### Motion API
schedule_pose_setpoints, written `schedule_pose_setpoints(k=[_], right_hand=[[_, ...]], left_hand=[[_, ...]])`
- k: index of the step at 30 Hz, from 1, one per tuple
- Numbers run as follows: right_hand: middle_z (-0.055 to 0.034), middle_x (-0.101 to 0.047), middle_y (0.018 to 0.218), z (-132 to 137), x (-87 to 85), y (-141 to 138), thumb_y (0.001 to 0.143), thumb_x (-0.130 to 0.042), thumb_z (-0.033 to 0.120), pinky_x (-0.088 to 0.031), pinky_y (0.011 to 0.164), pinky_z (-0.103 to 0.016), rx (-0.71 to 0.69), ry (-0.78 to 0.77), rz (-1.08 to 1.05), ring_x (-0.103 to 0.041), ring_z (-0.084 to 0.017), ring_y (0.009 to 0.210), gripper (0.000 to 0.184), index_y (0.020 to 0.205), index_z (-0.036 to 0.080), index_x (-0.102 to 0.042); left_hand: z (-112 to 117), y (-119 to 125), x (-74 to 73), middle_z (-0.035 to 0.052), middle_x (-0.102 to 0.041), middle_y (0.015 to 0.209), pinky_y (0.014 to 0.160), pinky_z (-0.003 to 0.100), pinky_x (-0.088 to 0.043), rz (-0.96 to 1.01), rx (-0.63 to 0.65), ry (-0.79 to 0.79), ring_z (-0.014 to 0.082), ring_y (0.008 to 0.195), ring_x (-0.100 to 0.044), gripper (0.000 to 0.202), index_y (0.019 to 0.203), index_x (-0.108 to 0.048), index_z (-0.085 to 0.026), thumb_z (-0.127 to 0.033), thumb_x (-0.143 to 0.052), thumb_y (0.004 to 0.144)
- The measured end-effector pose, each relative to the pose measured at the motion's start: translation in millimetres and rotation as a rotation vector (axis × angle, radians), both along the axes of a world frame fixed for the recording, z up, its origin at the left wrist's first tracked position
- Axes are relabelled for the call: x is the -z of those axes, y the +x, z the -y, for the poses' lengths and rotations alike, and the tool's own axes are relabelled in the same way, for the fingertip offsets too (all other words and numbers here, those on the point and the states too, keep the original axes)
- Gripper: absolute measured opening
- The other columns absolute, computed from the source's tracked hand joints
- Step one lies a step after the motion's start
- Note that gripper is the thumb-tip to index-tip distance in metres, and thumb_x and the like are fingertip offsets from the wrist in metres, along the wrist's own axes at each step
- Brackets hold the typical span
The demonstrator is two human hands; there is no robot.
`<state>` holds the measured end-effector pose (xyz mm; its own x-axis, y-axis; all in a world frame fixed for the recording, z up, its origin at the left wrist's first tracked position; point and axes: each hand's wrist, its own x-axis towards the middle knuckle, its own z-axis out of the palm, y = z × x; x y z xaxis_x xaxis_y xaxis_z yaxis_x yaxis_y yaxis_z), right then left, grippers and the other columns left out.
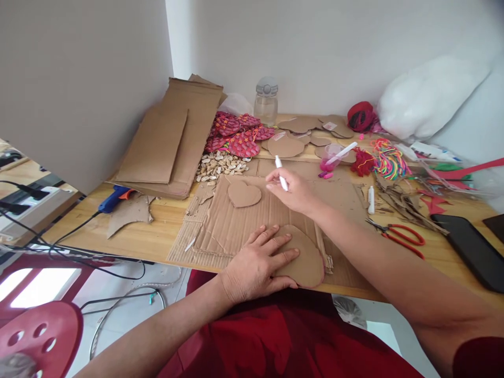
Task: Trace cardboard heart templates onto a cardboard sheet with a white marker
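My left hand lies flat with fingers spread, pressing on a large rounded cardboard cutout at the table's front edge. Above it, my right hand is closed around a white pen, held tilted over the corrugated cardboard sheet. A small cardboard heart rests on that sheet, left of the pen. Part of the rounded cutout is hidden under my left fingers. The pen's lower end is hidden by my right hand.
Cardboard sheets lean at left beside a blue glue gun. Pistachio shells, more cutouts and a bottle stand behind. Red-handled scissors, a black phone and coloured yarn lie at right.
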<state>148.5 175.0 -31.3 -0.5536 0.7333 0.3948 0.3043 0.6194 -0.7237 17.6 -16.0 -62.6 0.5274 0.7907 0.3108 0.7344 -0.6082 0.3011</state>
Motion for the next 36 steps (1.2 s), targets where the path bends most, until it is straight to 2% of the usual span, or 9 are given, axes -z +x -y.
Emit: schedule_pose_setpoints(k=[7,12,15,18,21,23,26,29,36], right_hand=[[-0.0035,-0.077,0.093,20.1,12.4,67.8,0.088,-0.064,0.029,-0.054,0.083,-0.039,0.128,0.052,0.143,-0.072,-0.023,0.087,0.010,0.096,0.025,-0.068],[-0.0042,-0.077,0.098,26.6,25.6,82.2,0.090,-0.062,0.029,-0.054,0.081,-0.038,0.164,0.137,0.151,-0.072,-0.023,0.085,0.011,0.097,0.025,-0.069],[-0.0029,-0.076,0.090,26.1,26.6,82.8,0.090,-0.062,0.028,-0.053,0.079,-0.036,0.125,0.160,0.143,-0.071,-0.021,0.081,0.011,0.097,0.026,-0.070],[-0.0029,-0.075,0.089,27.2,23.8,83.7,0.090,-0.061,0.028,-0.052,0.079,-0.036,0.129,0.160,0.128,-0.070,-0.022,0.081,0.011,0.096,0.025,-0.070],[-0.0031,-0.075,0.089,28.7,21.6,84.8,0.090,-0.060,0.026,-0.051,0.080,-0.036,0.141,0.144,0.106,-0.069,-0.022,0.082,0.011,0.094,0.025,-0.070],[-0.0035,-0.074,0.089,28.5,21.1,85.2,0.088,-0.061,0.026,-0.051,0.079,-0.035,0.141,0.118,0.096,-0.068,-0.022,0.082,0.010,0.094,0.024,-0.069],[-0.0038,-0.074,0.091,26.9,20.7,85.6,0.088,-0.059,0.027,-0.050,0.080,-0.035,0.177,0.080,0.057,-0.068,-0.021,0.083,0.011,0.095,0.023,-0.068],[-0.0038,-0.074,0.091,25.6,20.1,86.4,0.089,-0.059,0.028,-0.050,0.081,-0.035,0.232,0.080,0.017,-0.067,-0.021,0.083,0.013,0.097,0.023,-0.067],[-0.0037,-0.075,0.092,21.6,21.2,89.2,0.090,-0.059,0.026,-0.053,0.082,-0.036,0.276,0.131,-0.033,-0.069,-0.022,0.084,0.010,0.098,0.025,-0.065]], left_hand=[[2.8,0.9,6.9,0.0087,-0.065,0.143,0.118,0.060,-0.042,-0.074,0.067,0.206,0.0334,0.141,-0.053,0.052,0.137,-0.062,-0.020,-0.055,-0.048,0.102],[9.7,-0.6,11.5,0.0118,-0.068,0.138,0.120,0.053,-0.043,-0.106,0.088,0.304,0.0292,0.139,-0.056,0.044,0.135,-0.063,-0.017,-0.045,-0.055,0.102],[15.9,-4.9,2.6,0.0110,-0.071,0.134,0.115,0.044,-0.051,-0.129,0.120,0.425,0.0265,0.133,-0.061,0.034,0.131,-0.064,-0.015,-0.030,-0.059,0.101],[22.9,-14.1,-20.4,0.0095,-0.076,0.124,0.108,0.038,-0.057,-0.134,0.143,0.537,0.0236,0.121,-0.070,0.029,0.125,-0.066,-0.013,-0.019,-0.060,0.098],[25.5,-29.6,-49.9,0.0057,-0.078,0.115,0.104,0.036,-0.059,0.029,-0.034,0.465,0.0183,0.111,-0.073,0.028,0.124,-0.065,-0.018,-0.014,-0.053,0.099],[20.3,-41.4,-66.8,-0.0003,-0.078,0.104,0.092,0.031,-0.062,0.199,-0.360,0.503,0.0143,0.096,-0.074,0.022,0.115,-0.069,-0.025,-0.016,-0.057,0.098],[-0.7,-53.4,-80.8,-0.0030,-0.076,0.103,0.089,0.036,-0.059,0.268,-0.573,0.293,0.0163,0.097,-0.071,0.021,0.110,-0.071,-0.024,-0.033,-0.053,0.103],[-33.1,-52.8,-81.2,-0.0010,-0.078,0.101,0.085,0.037,-0.060,0.312,-0.552,0.137,0.0184,0.093,-0.071,0.030,0.105,-0.075,-0.023,-0.045,-0.055,0.100],[-112.7,-18.7,-70.6,0.0011,-0.079,0.112,0.098,0.037,-0.056,0.148,-0.343,-0.247,0.0219,0.104,-0.071,0.028,0.105,-0.078,-0.024,-0.031,-0.052,0.097]])
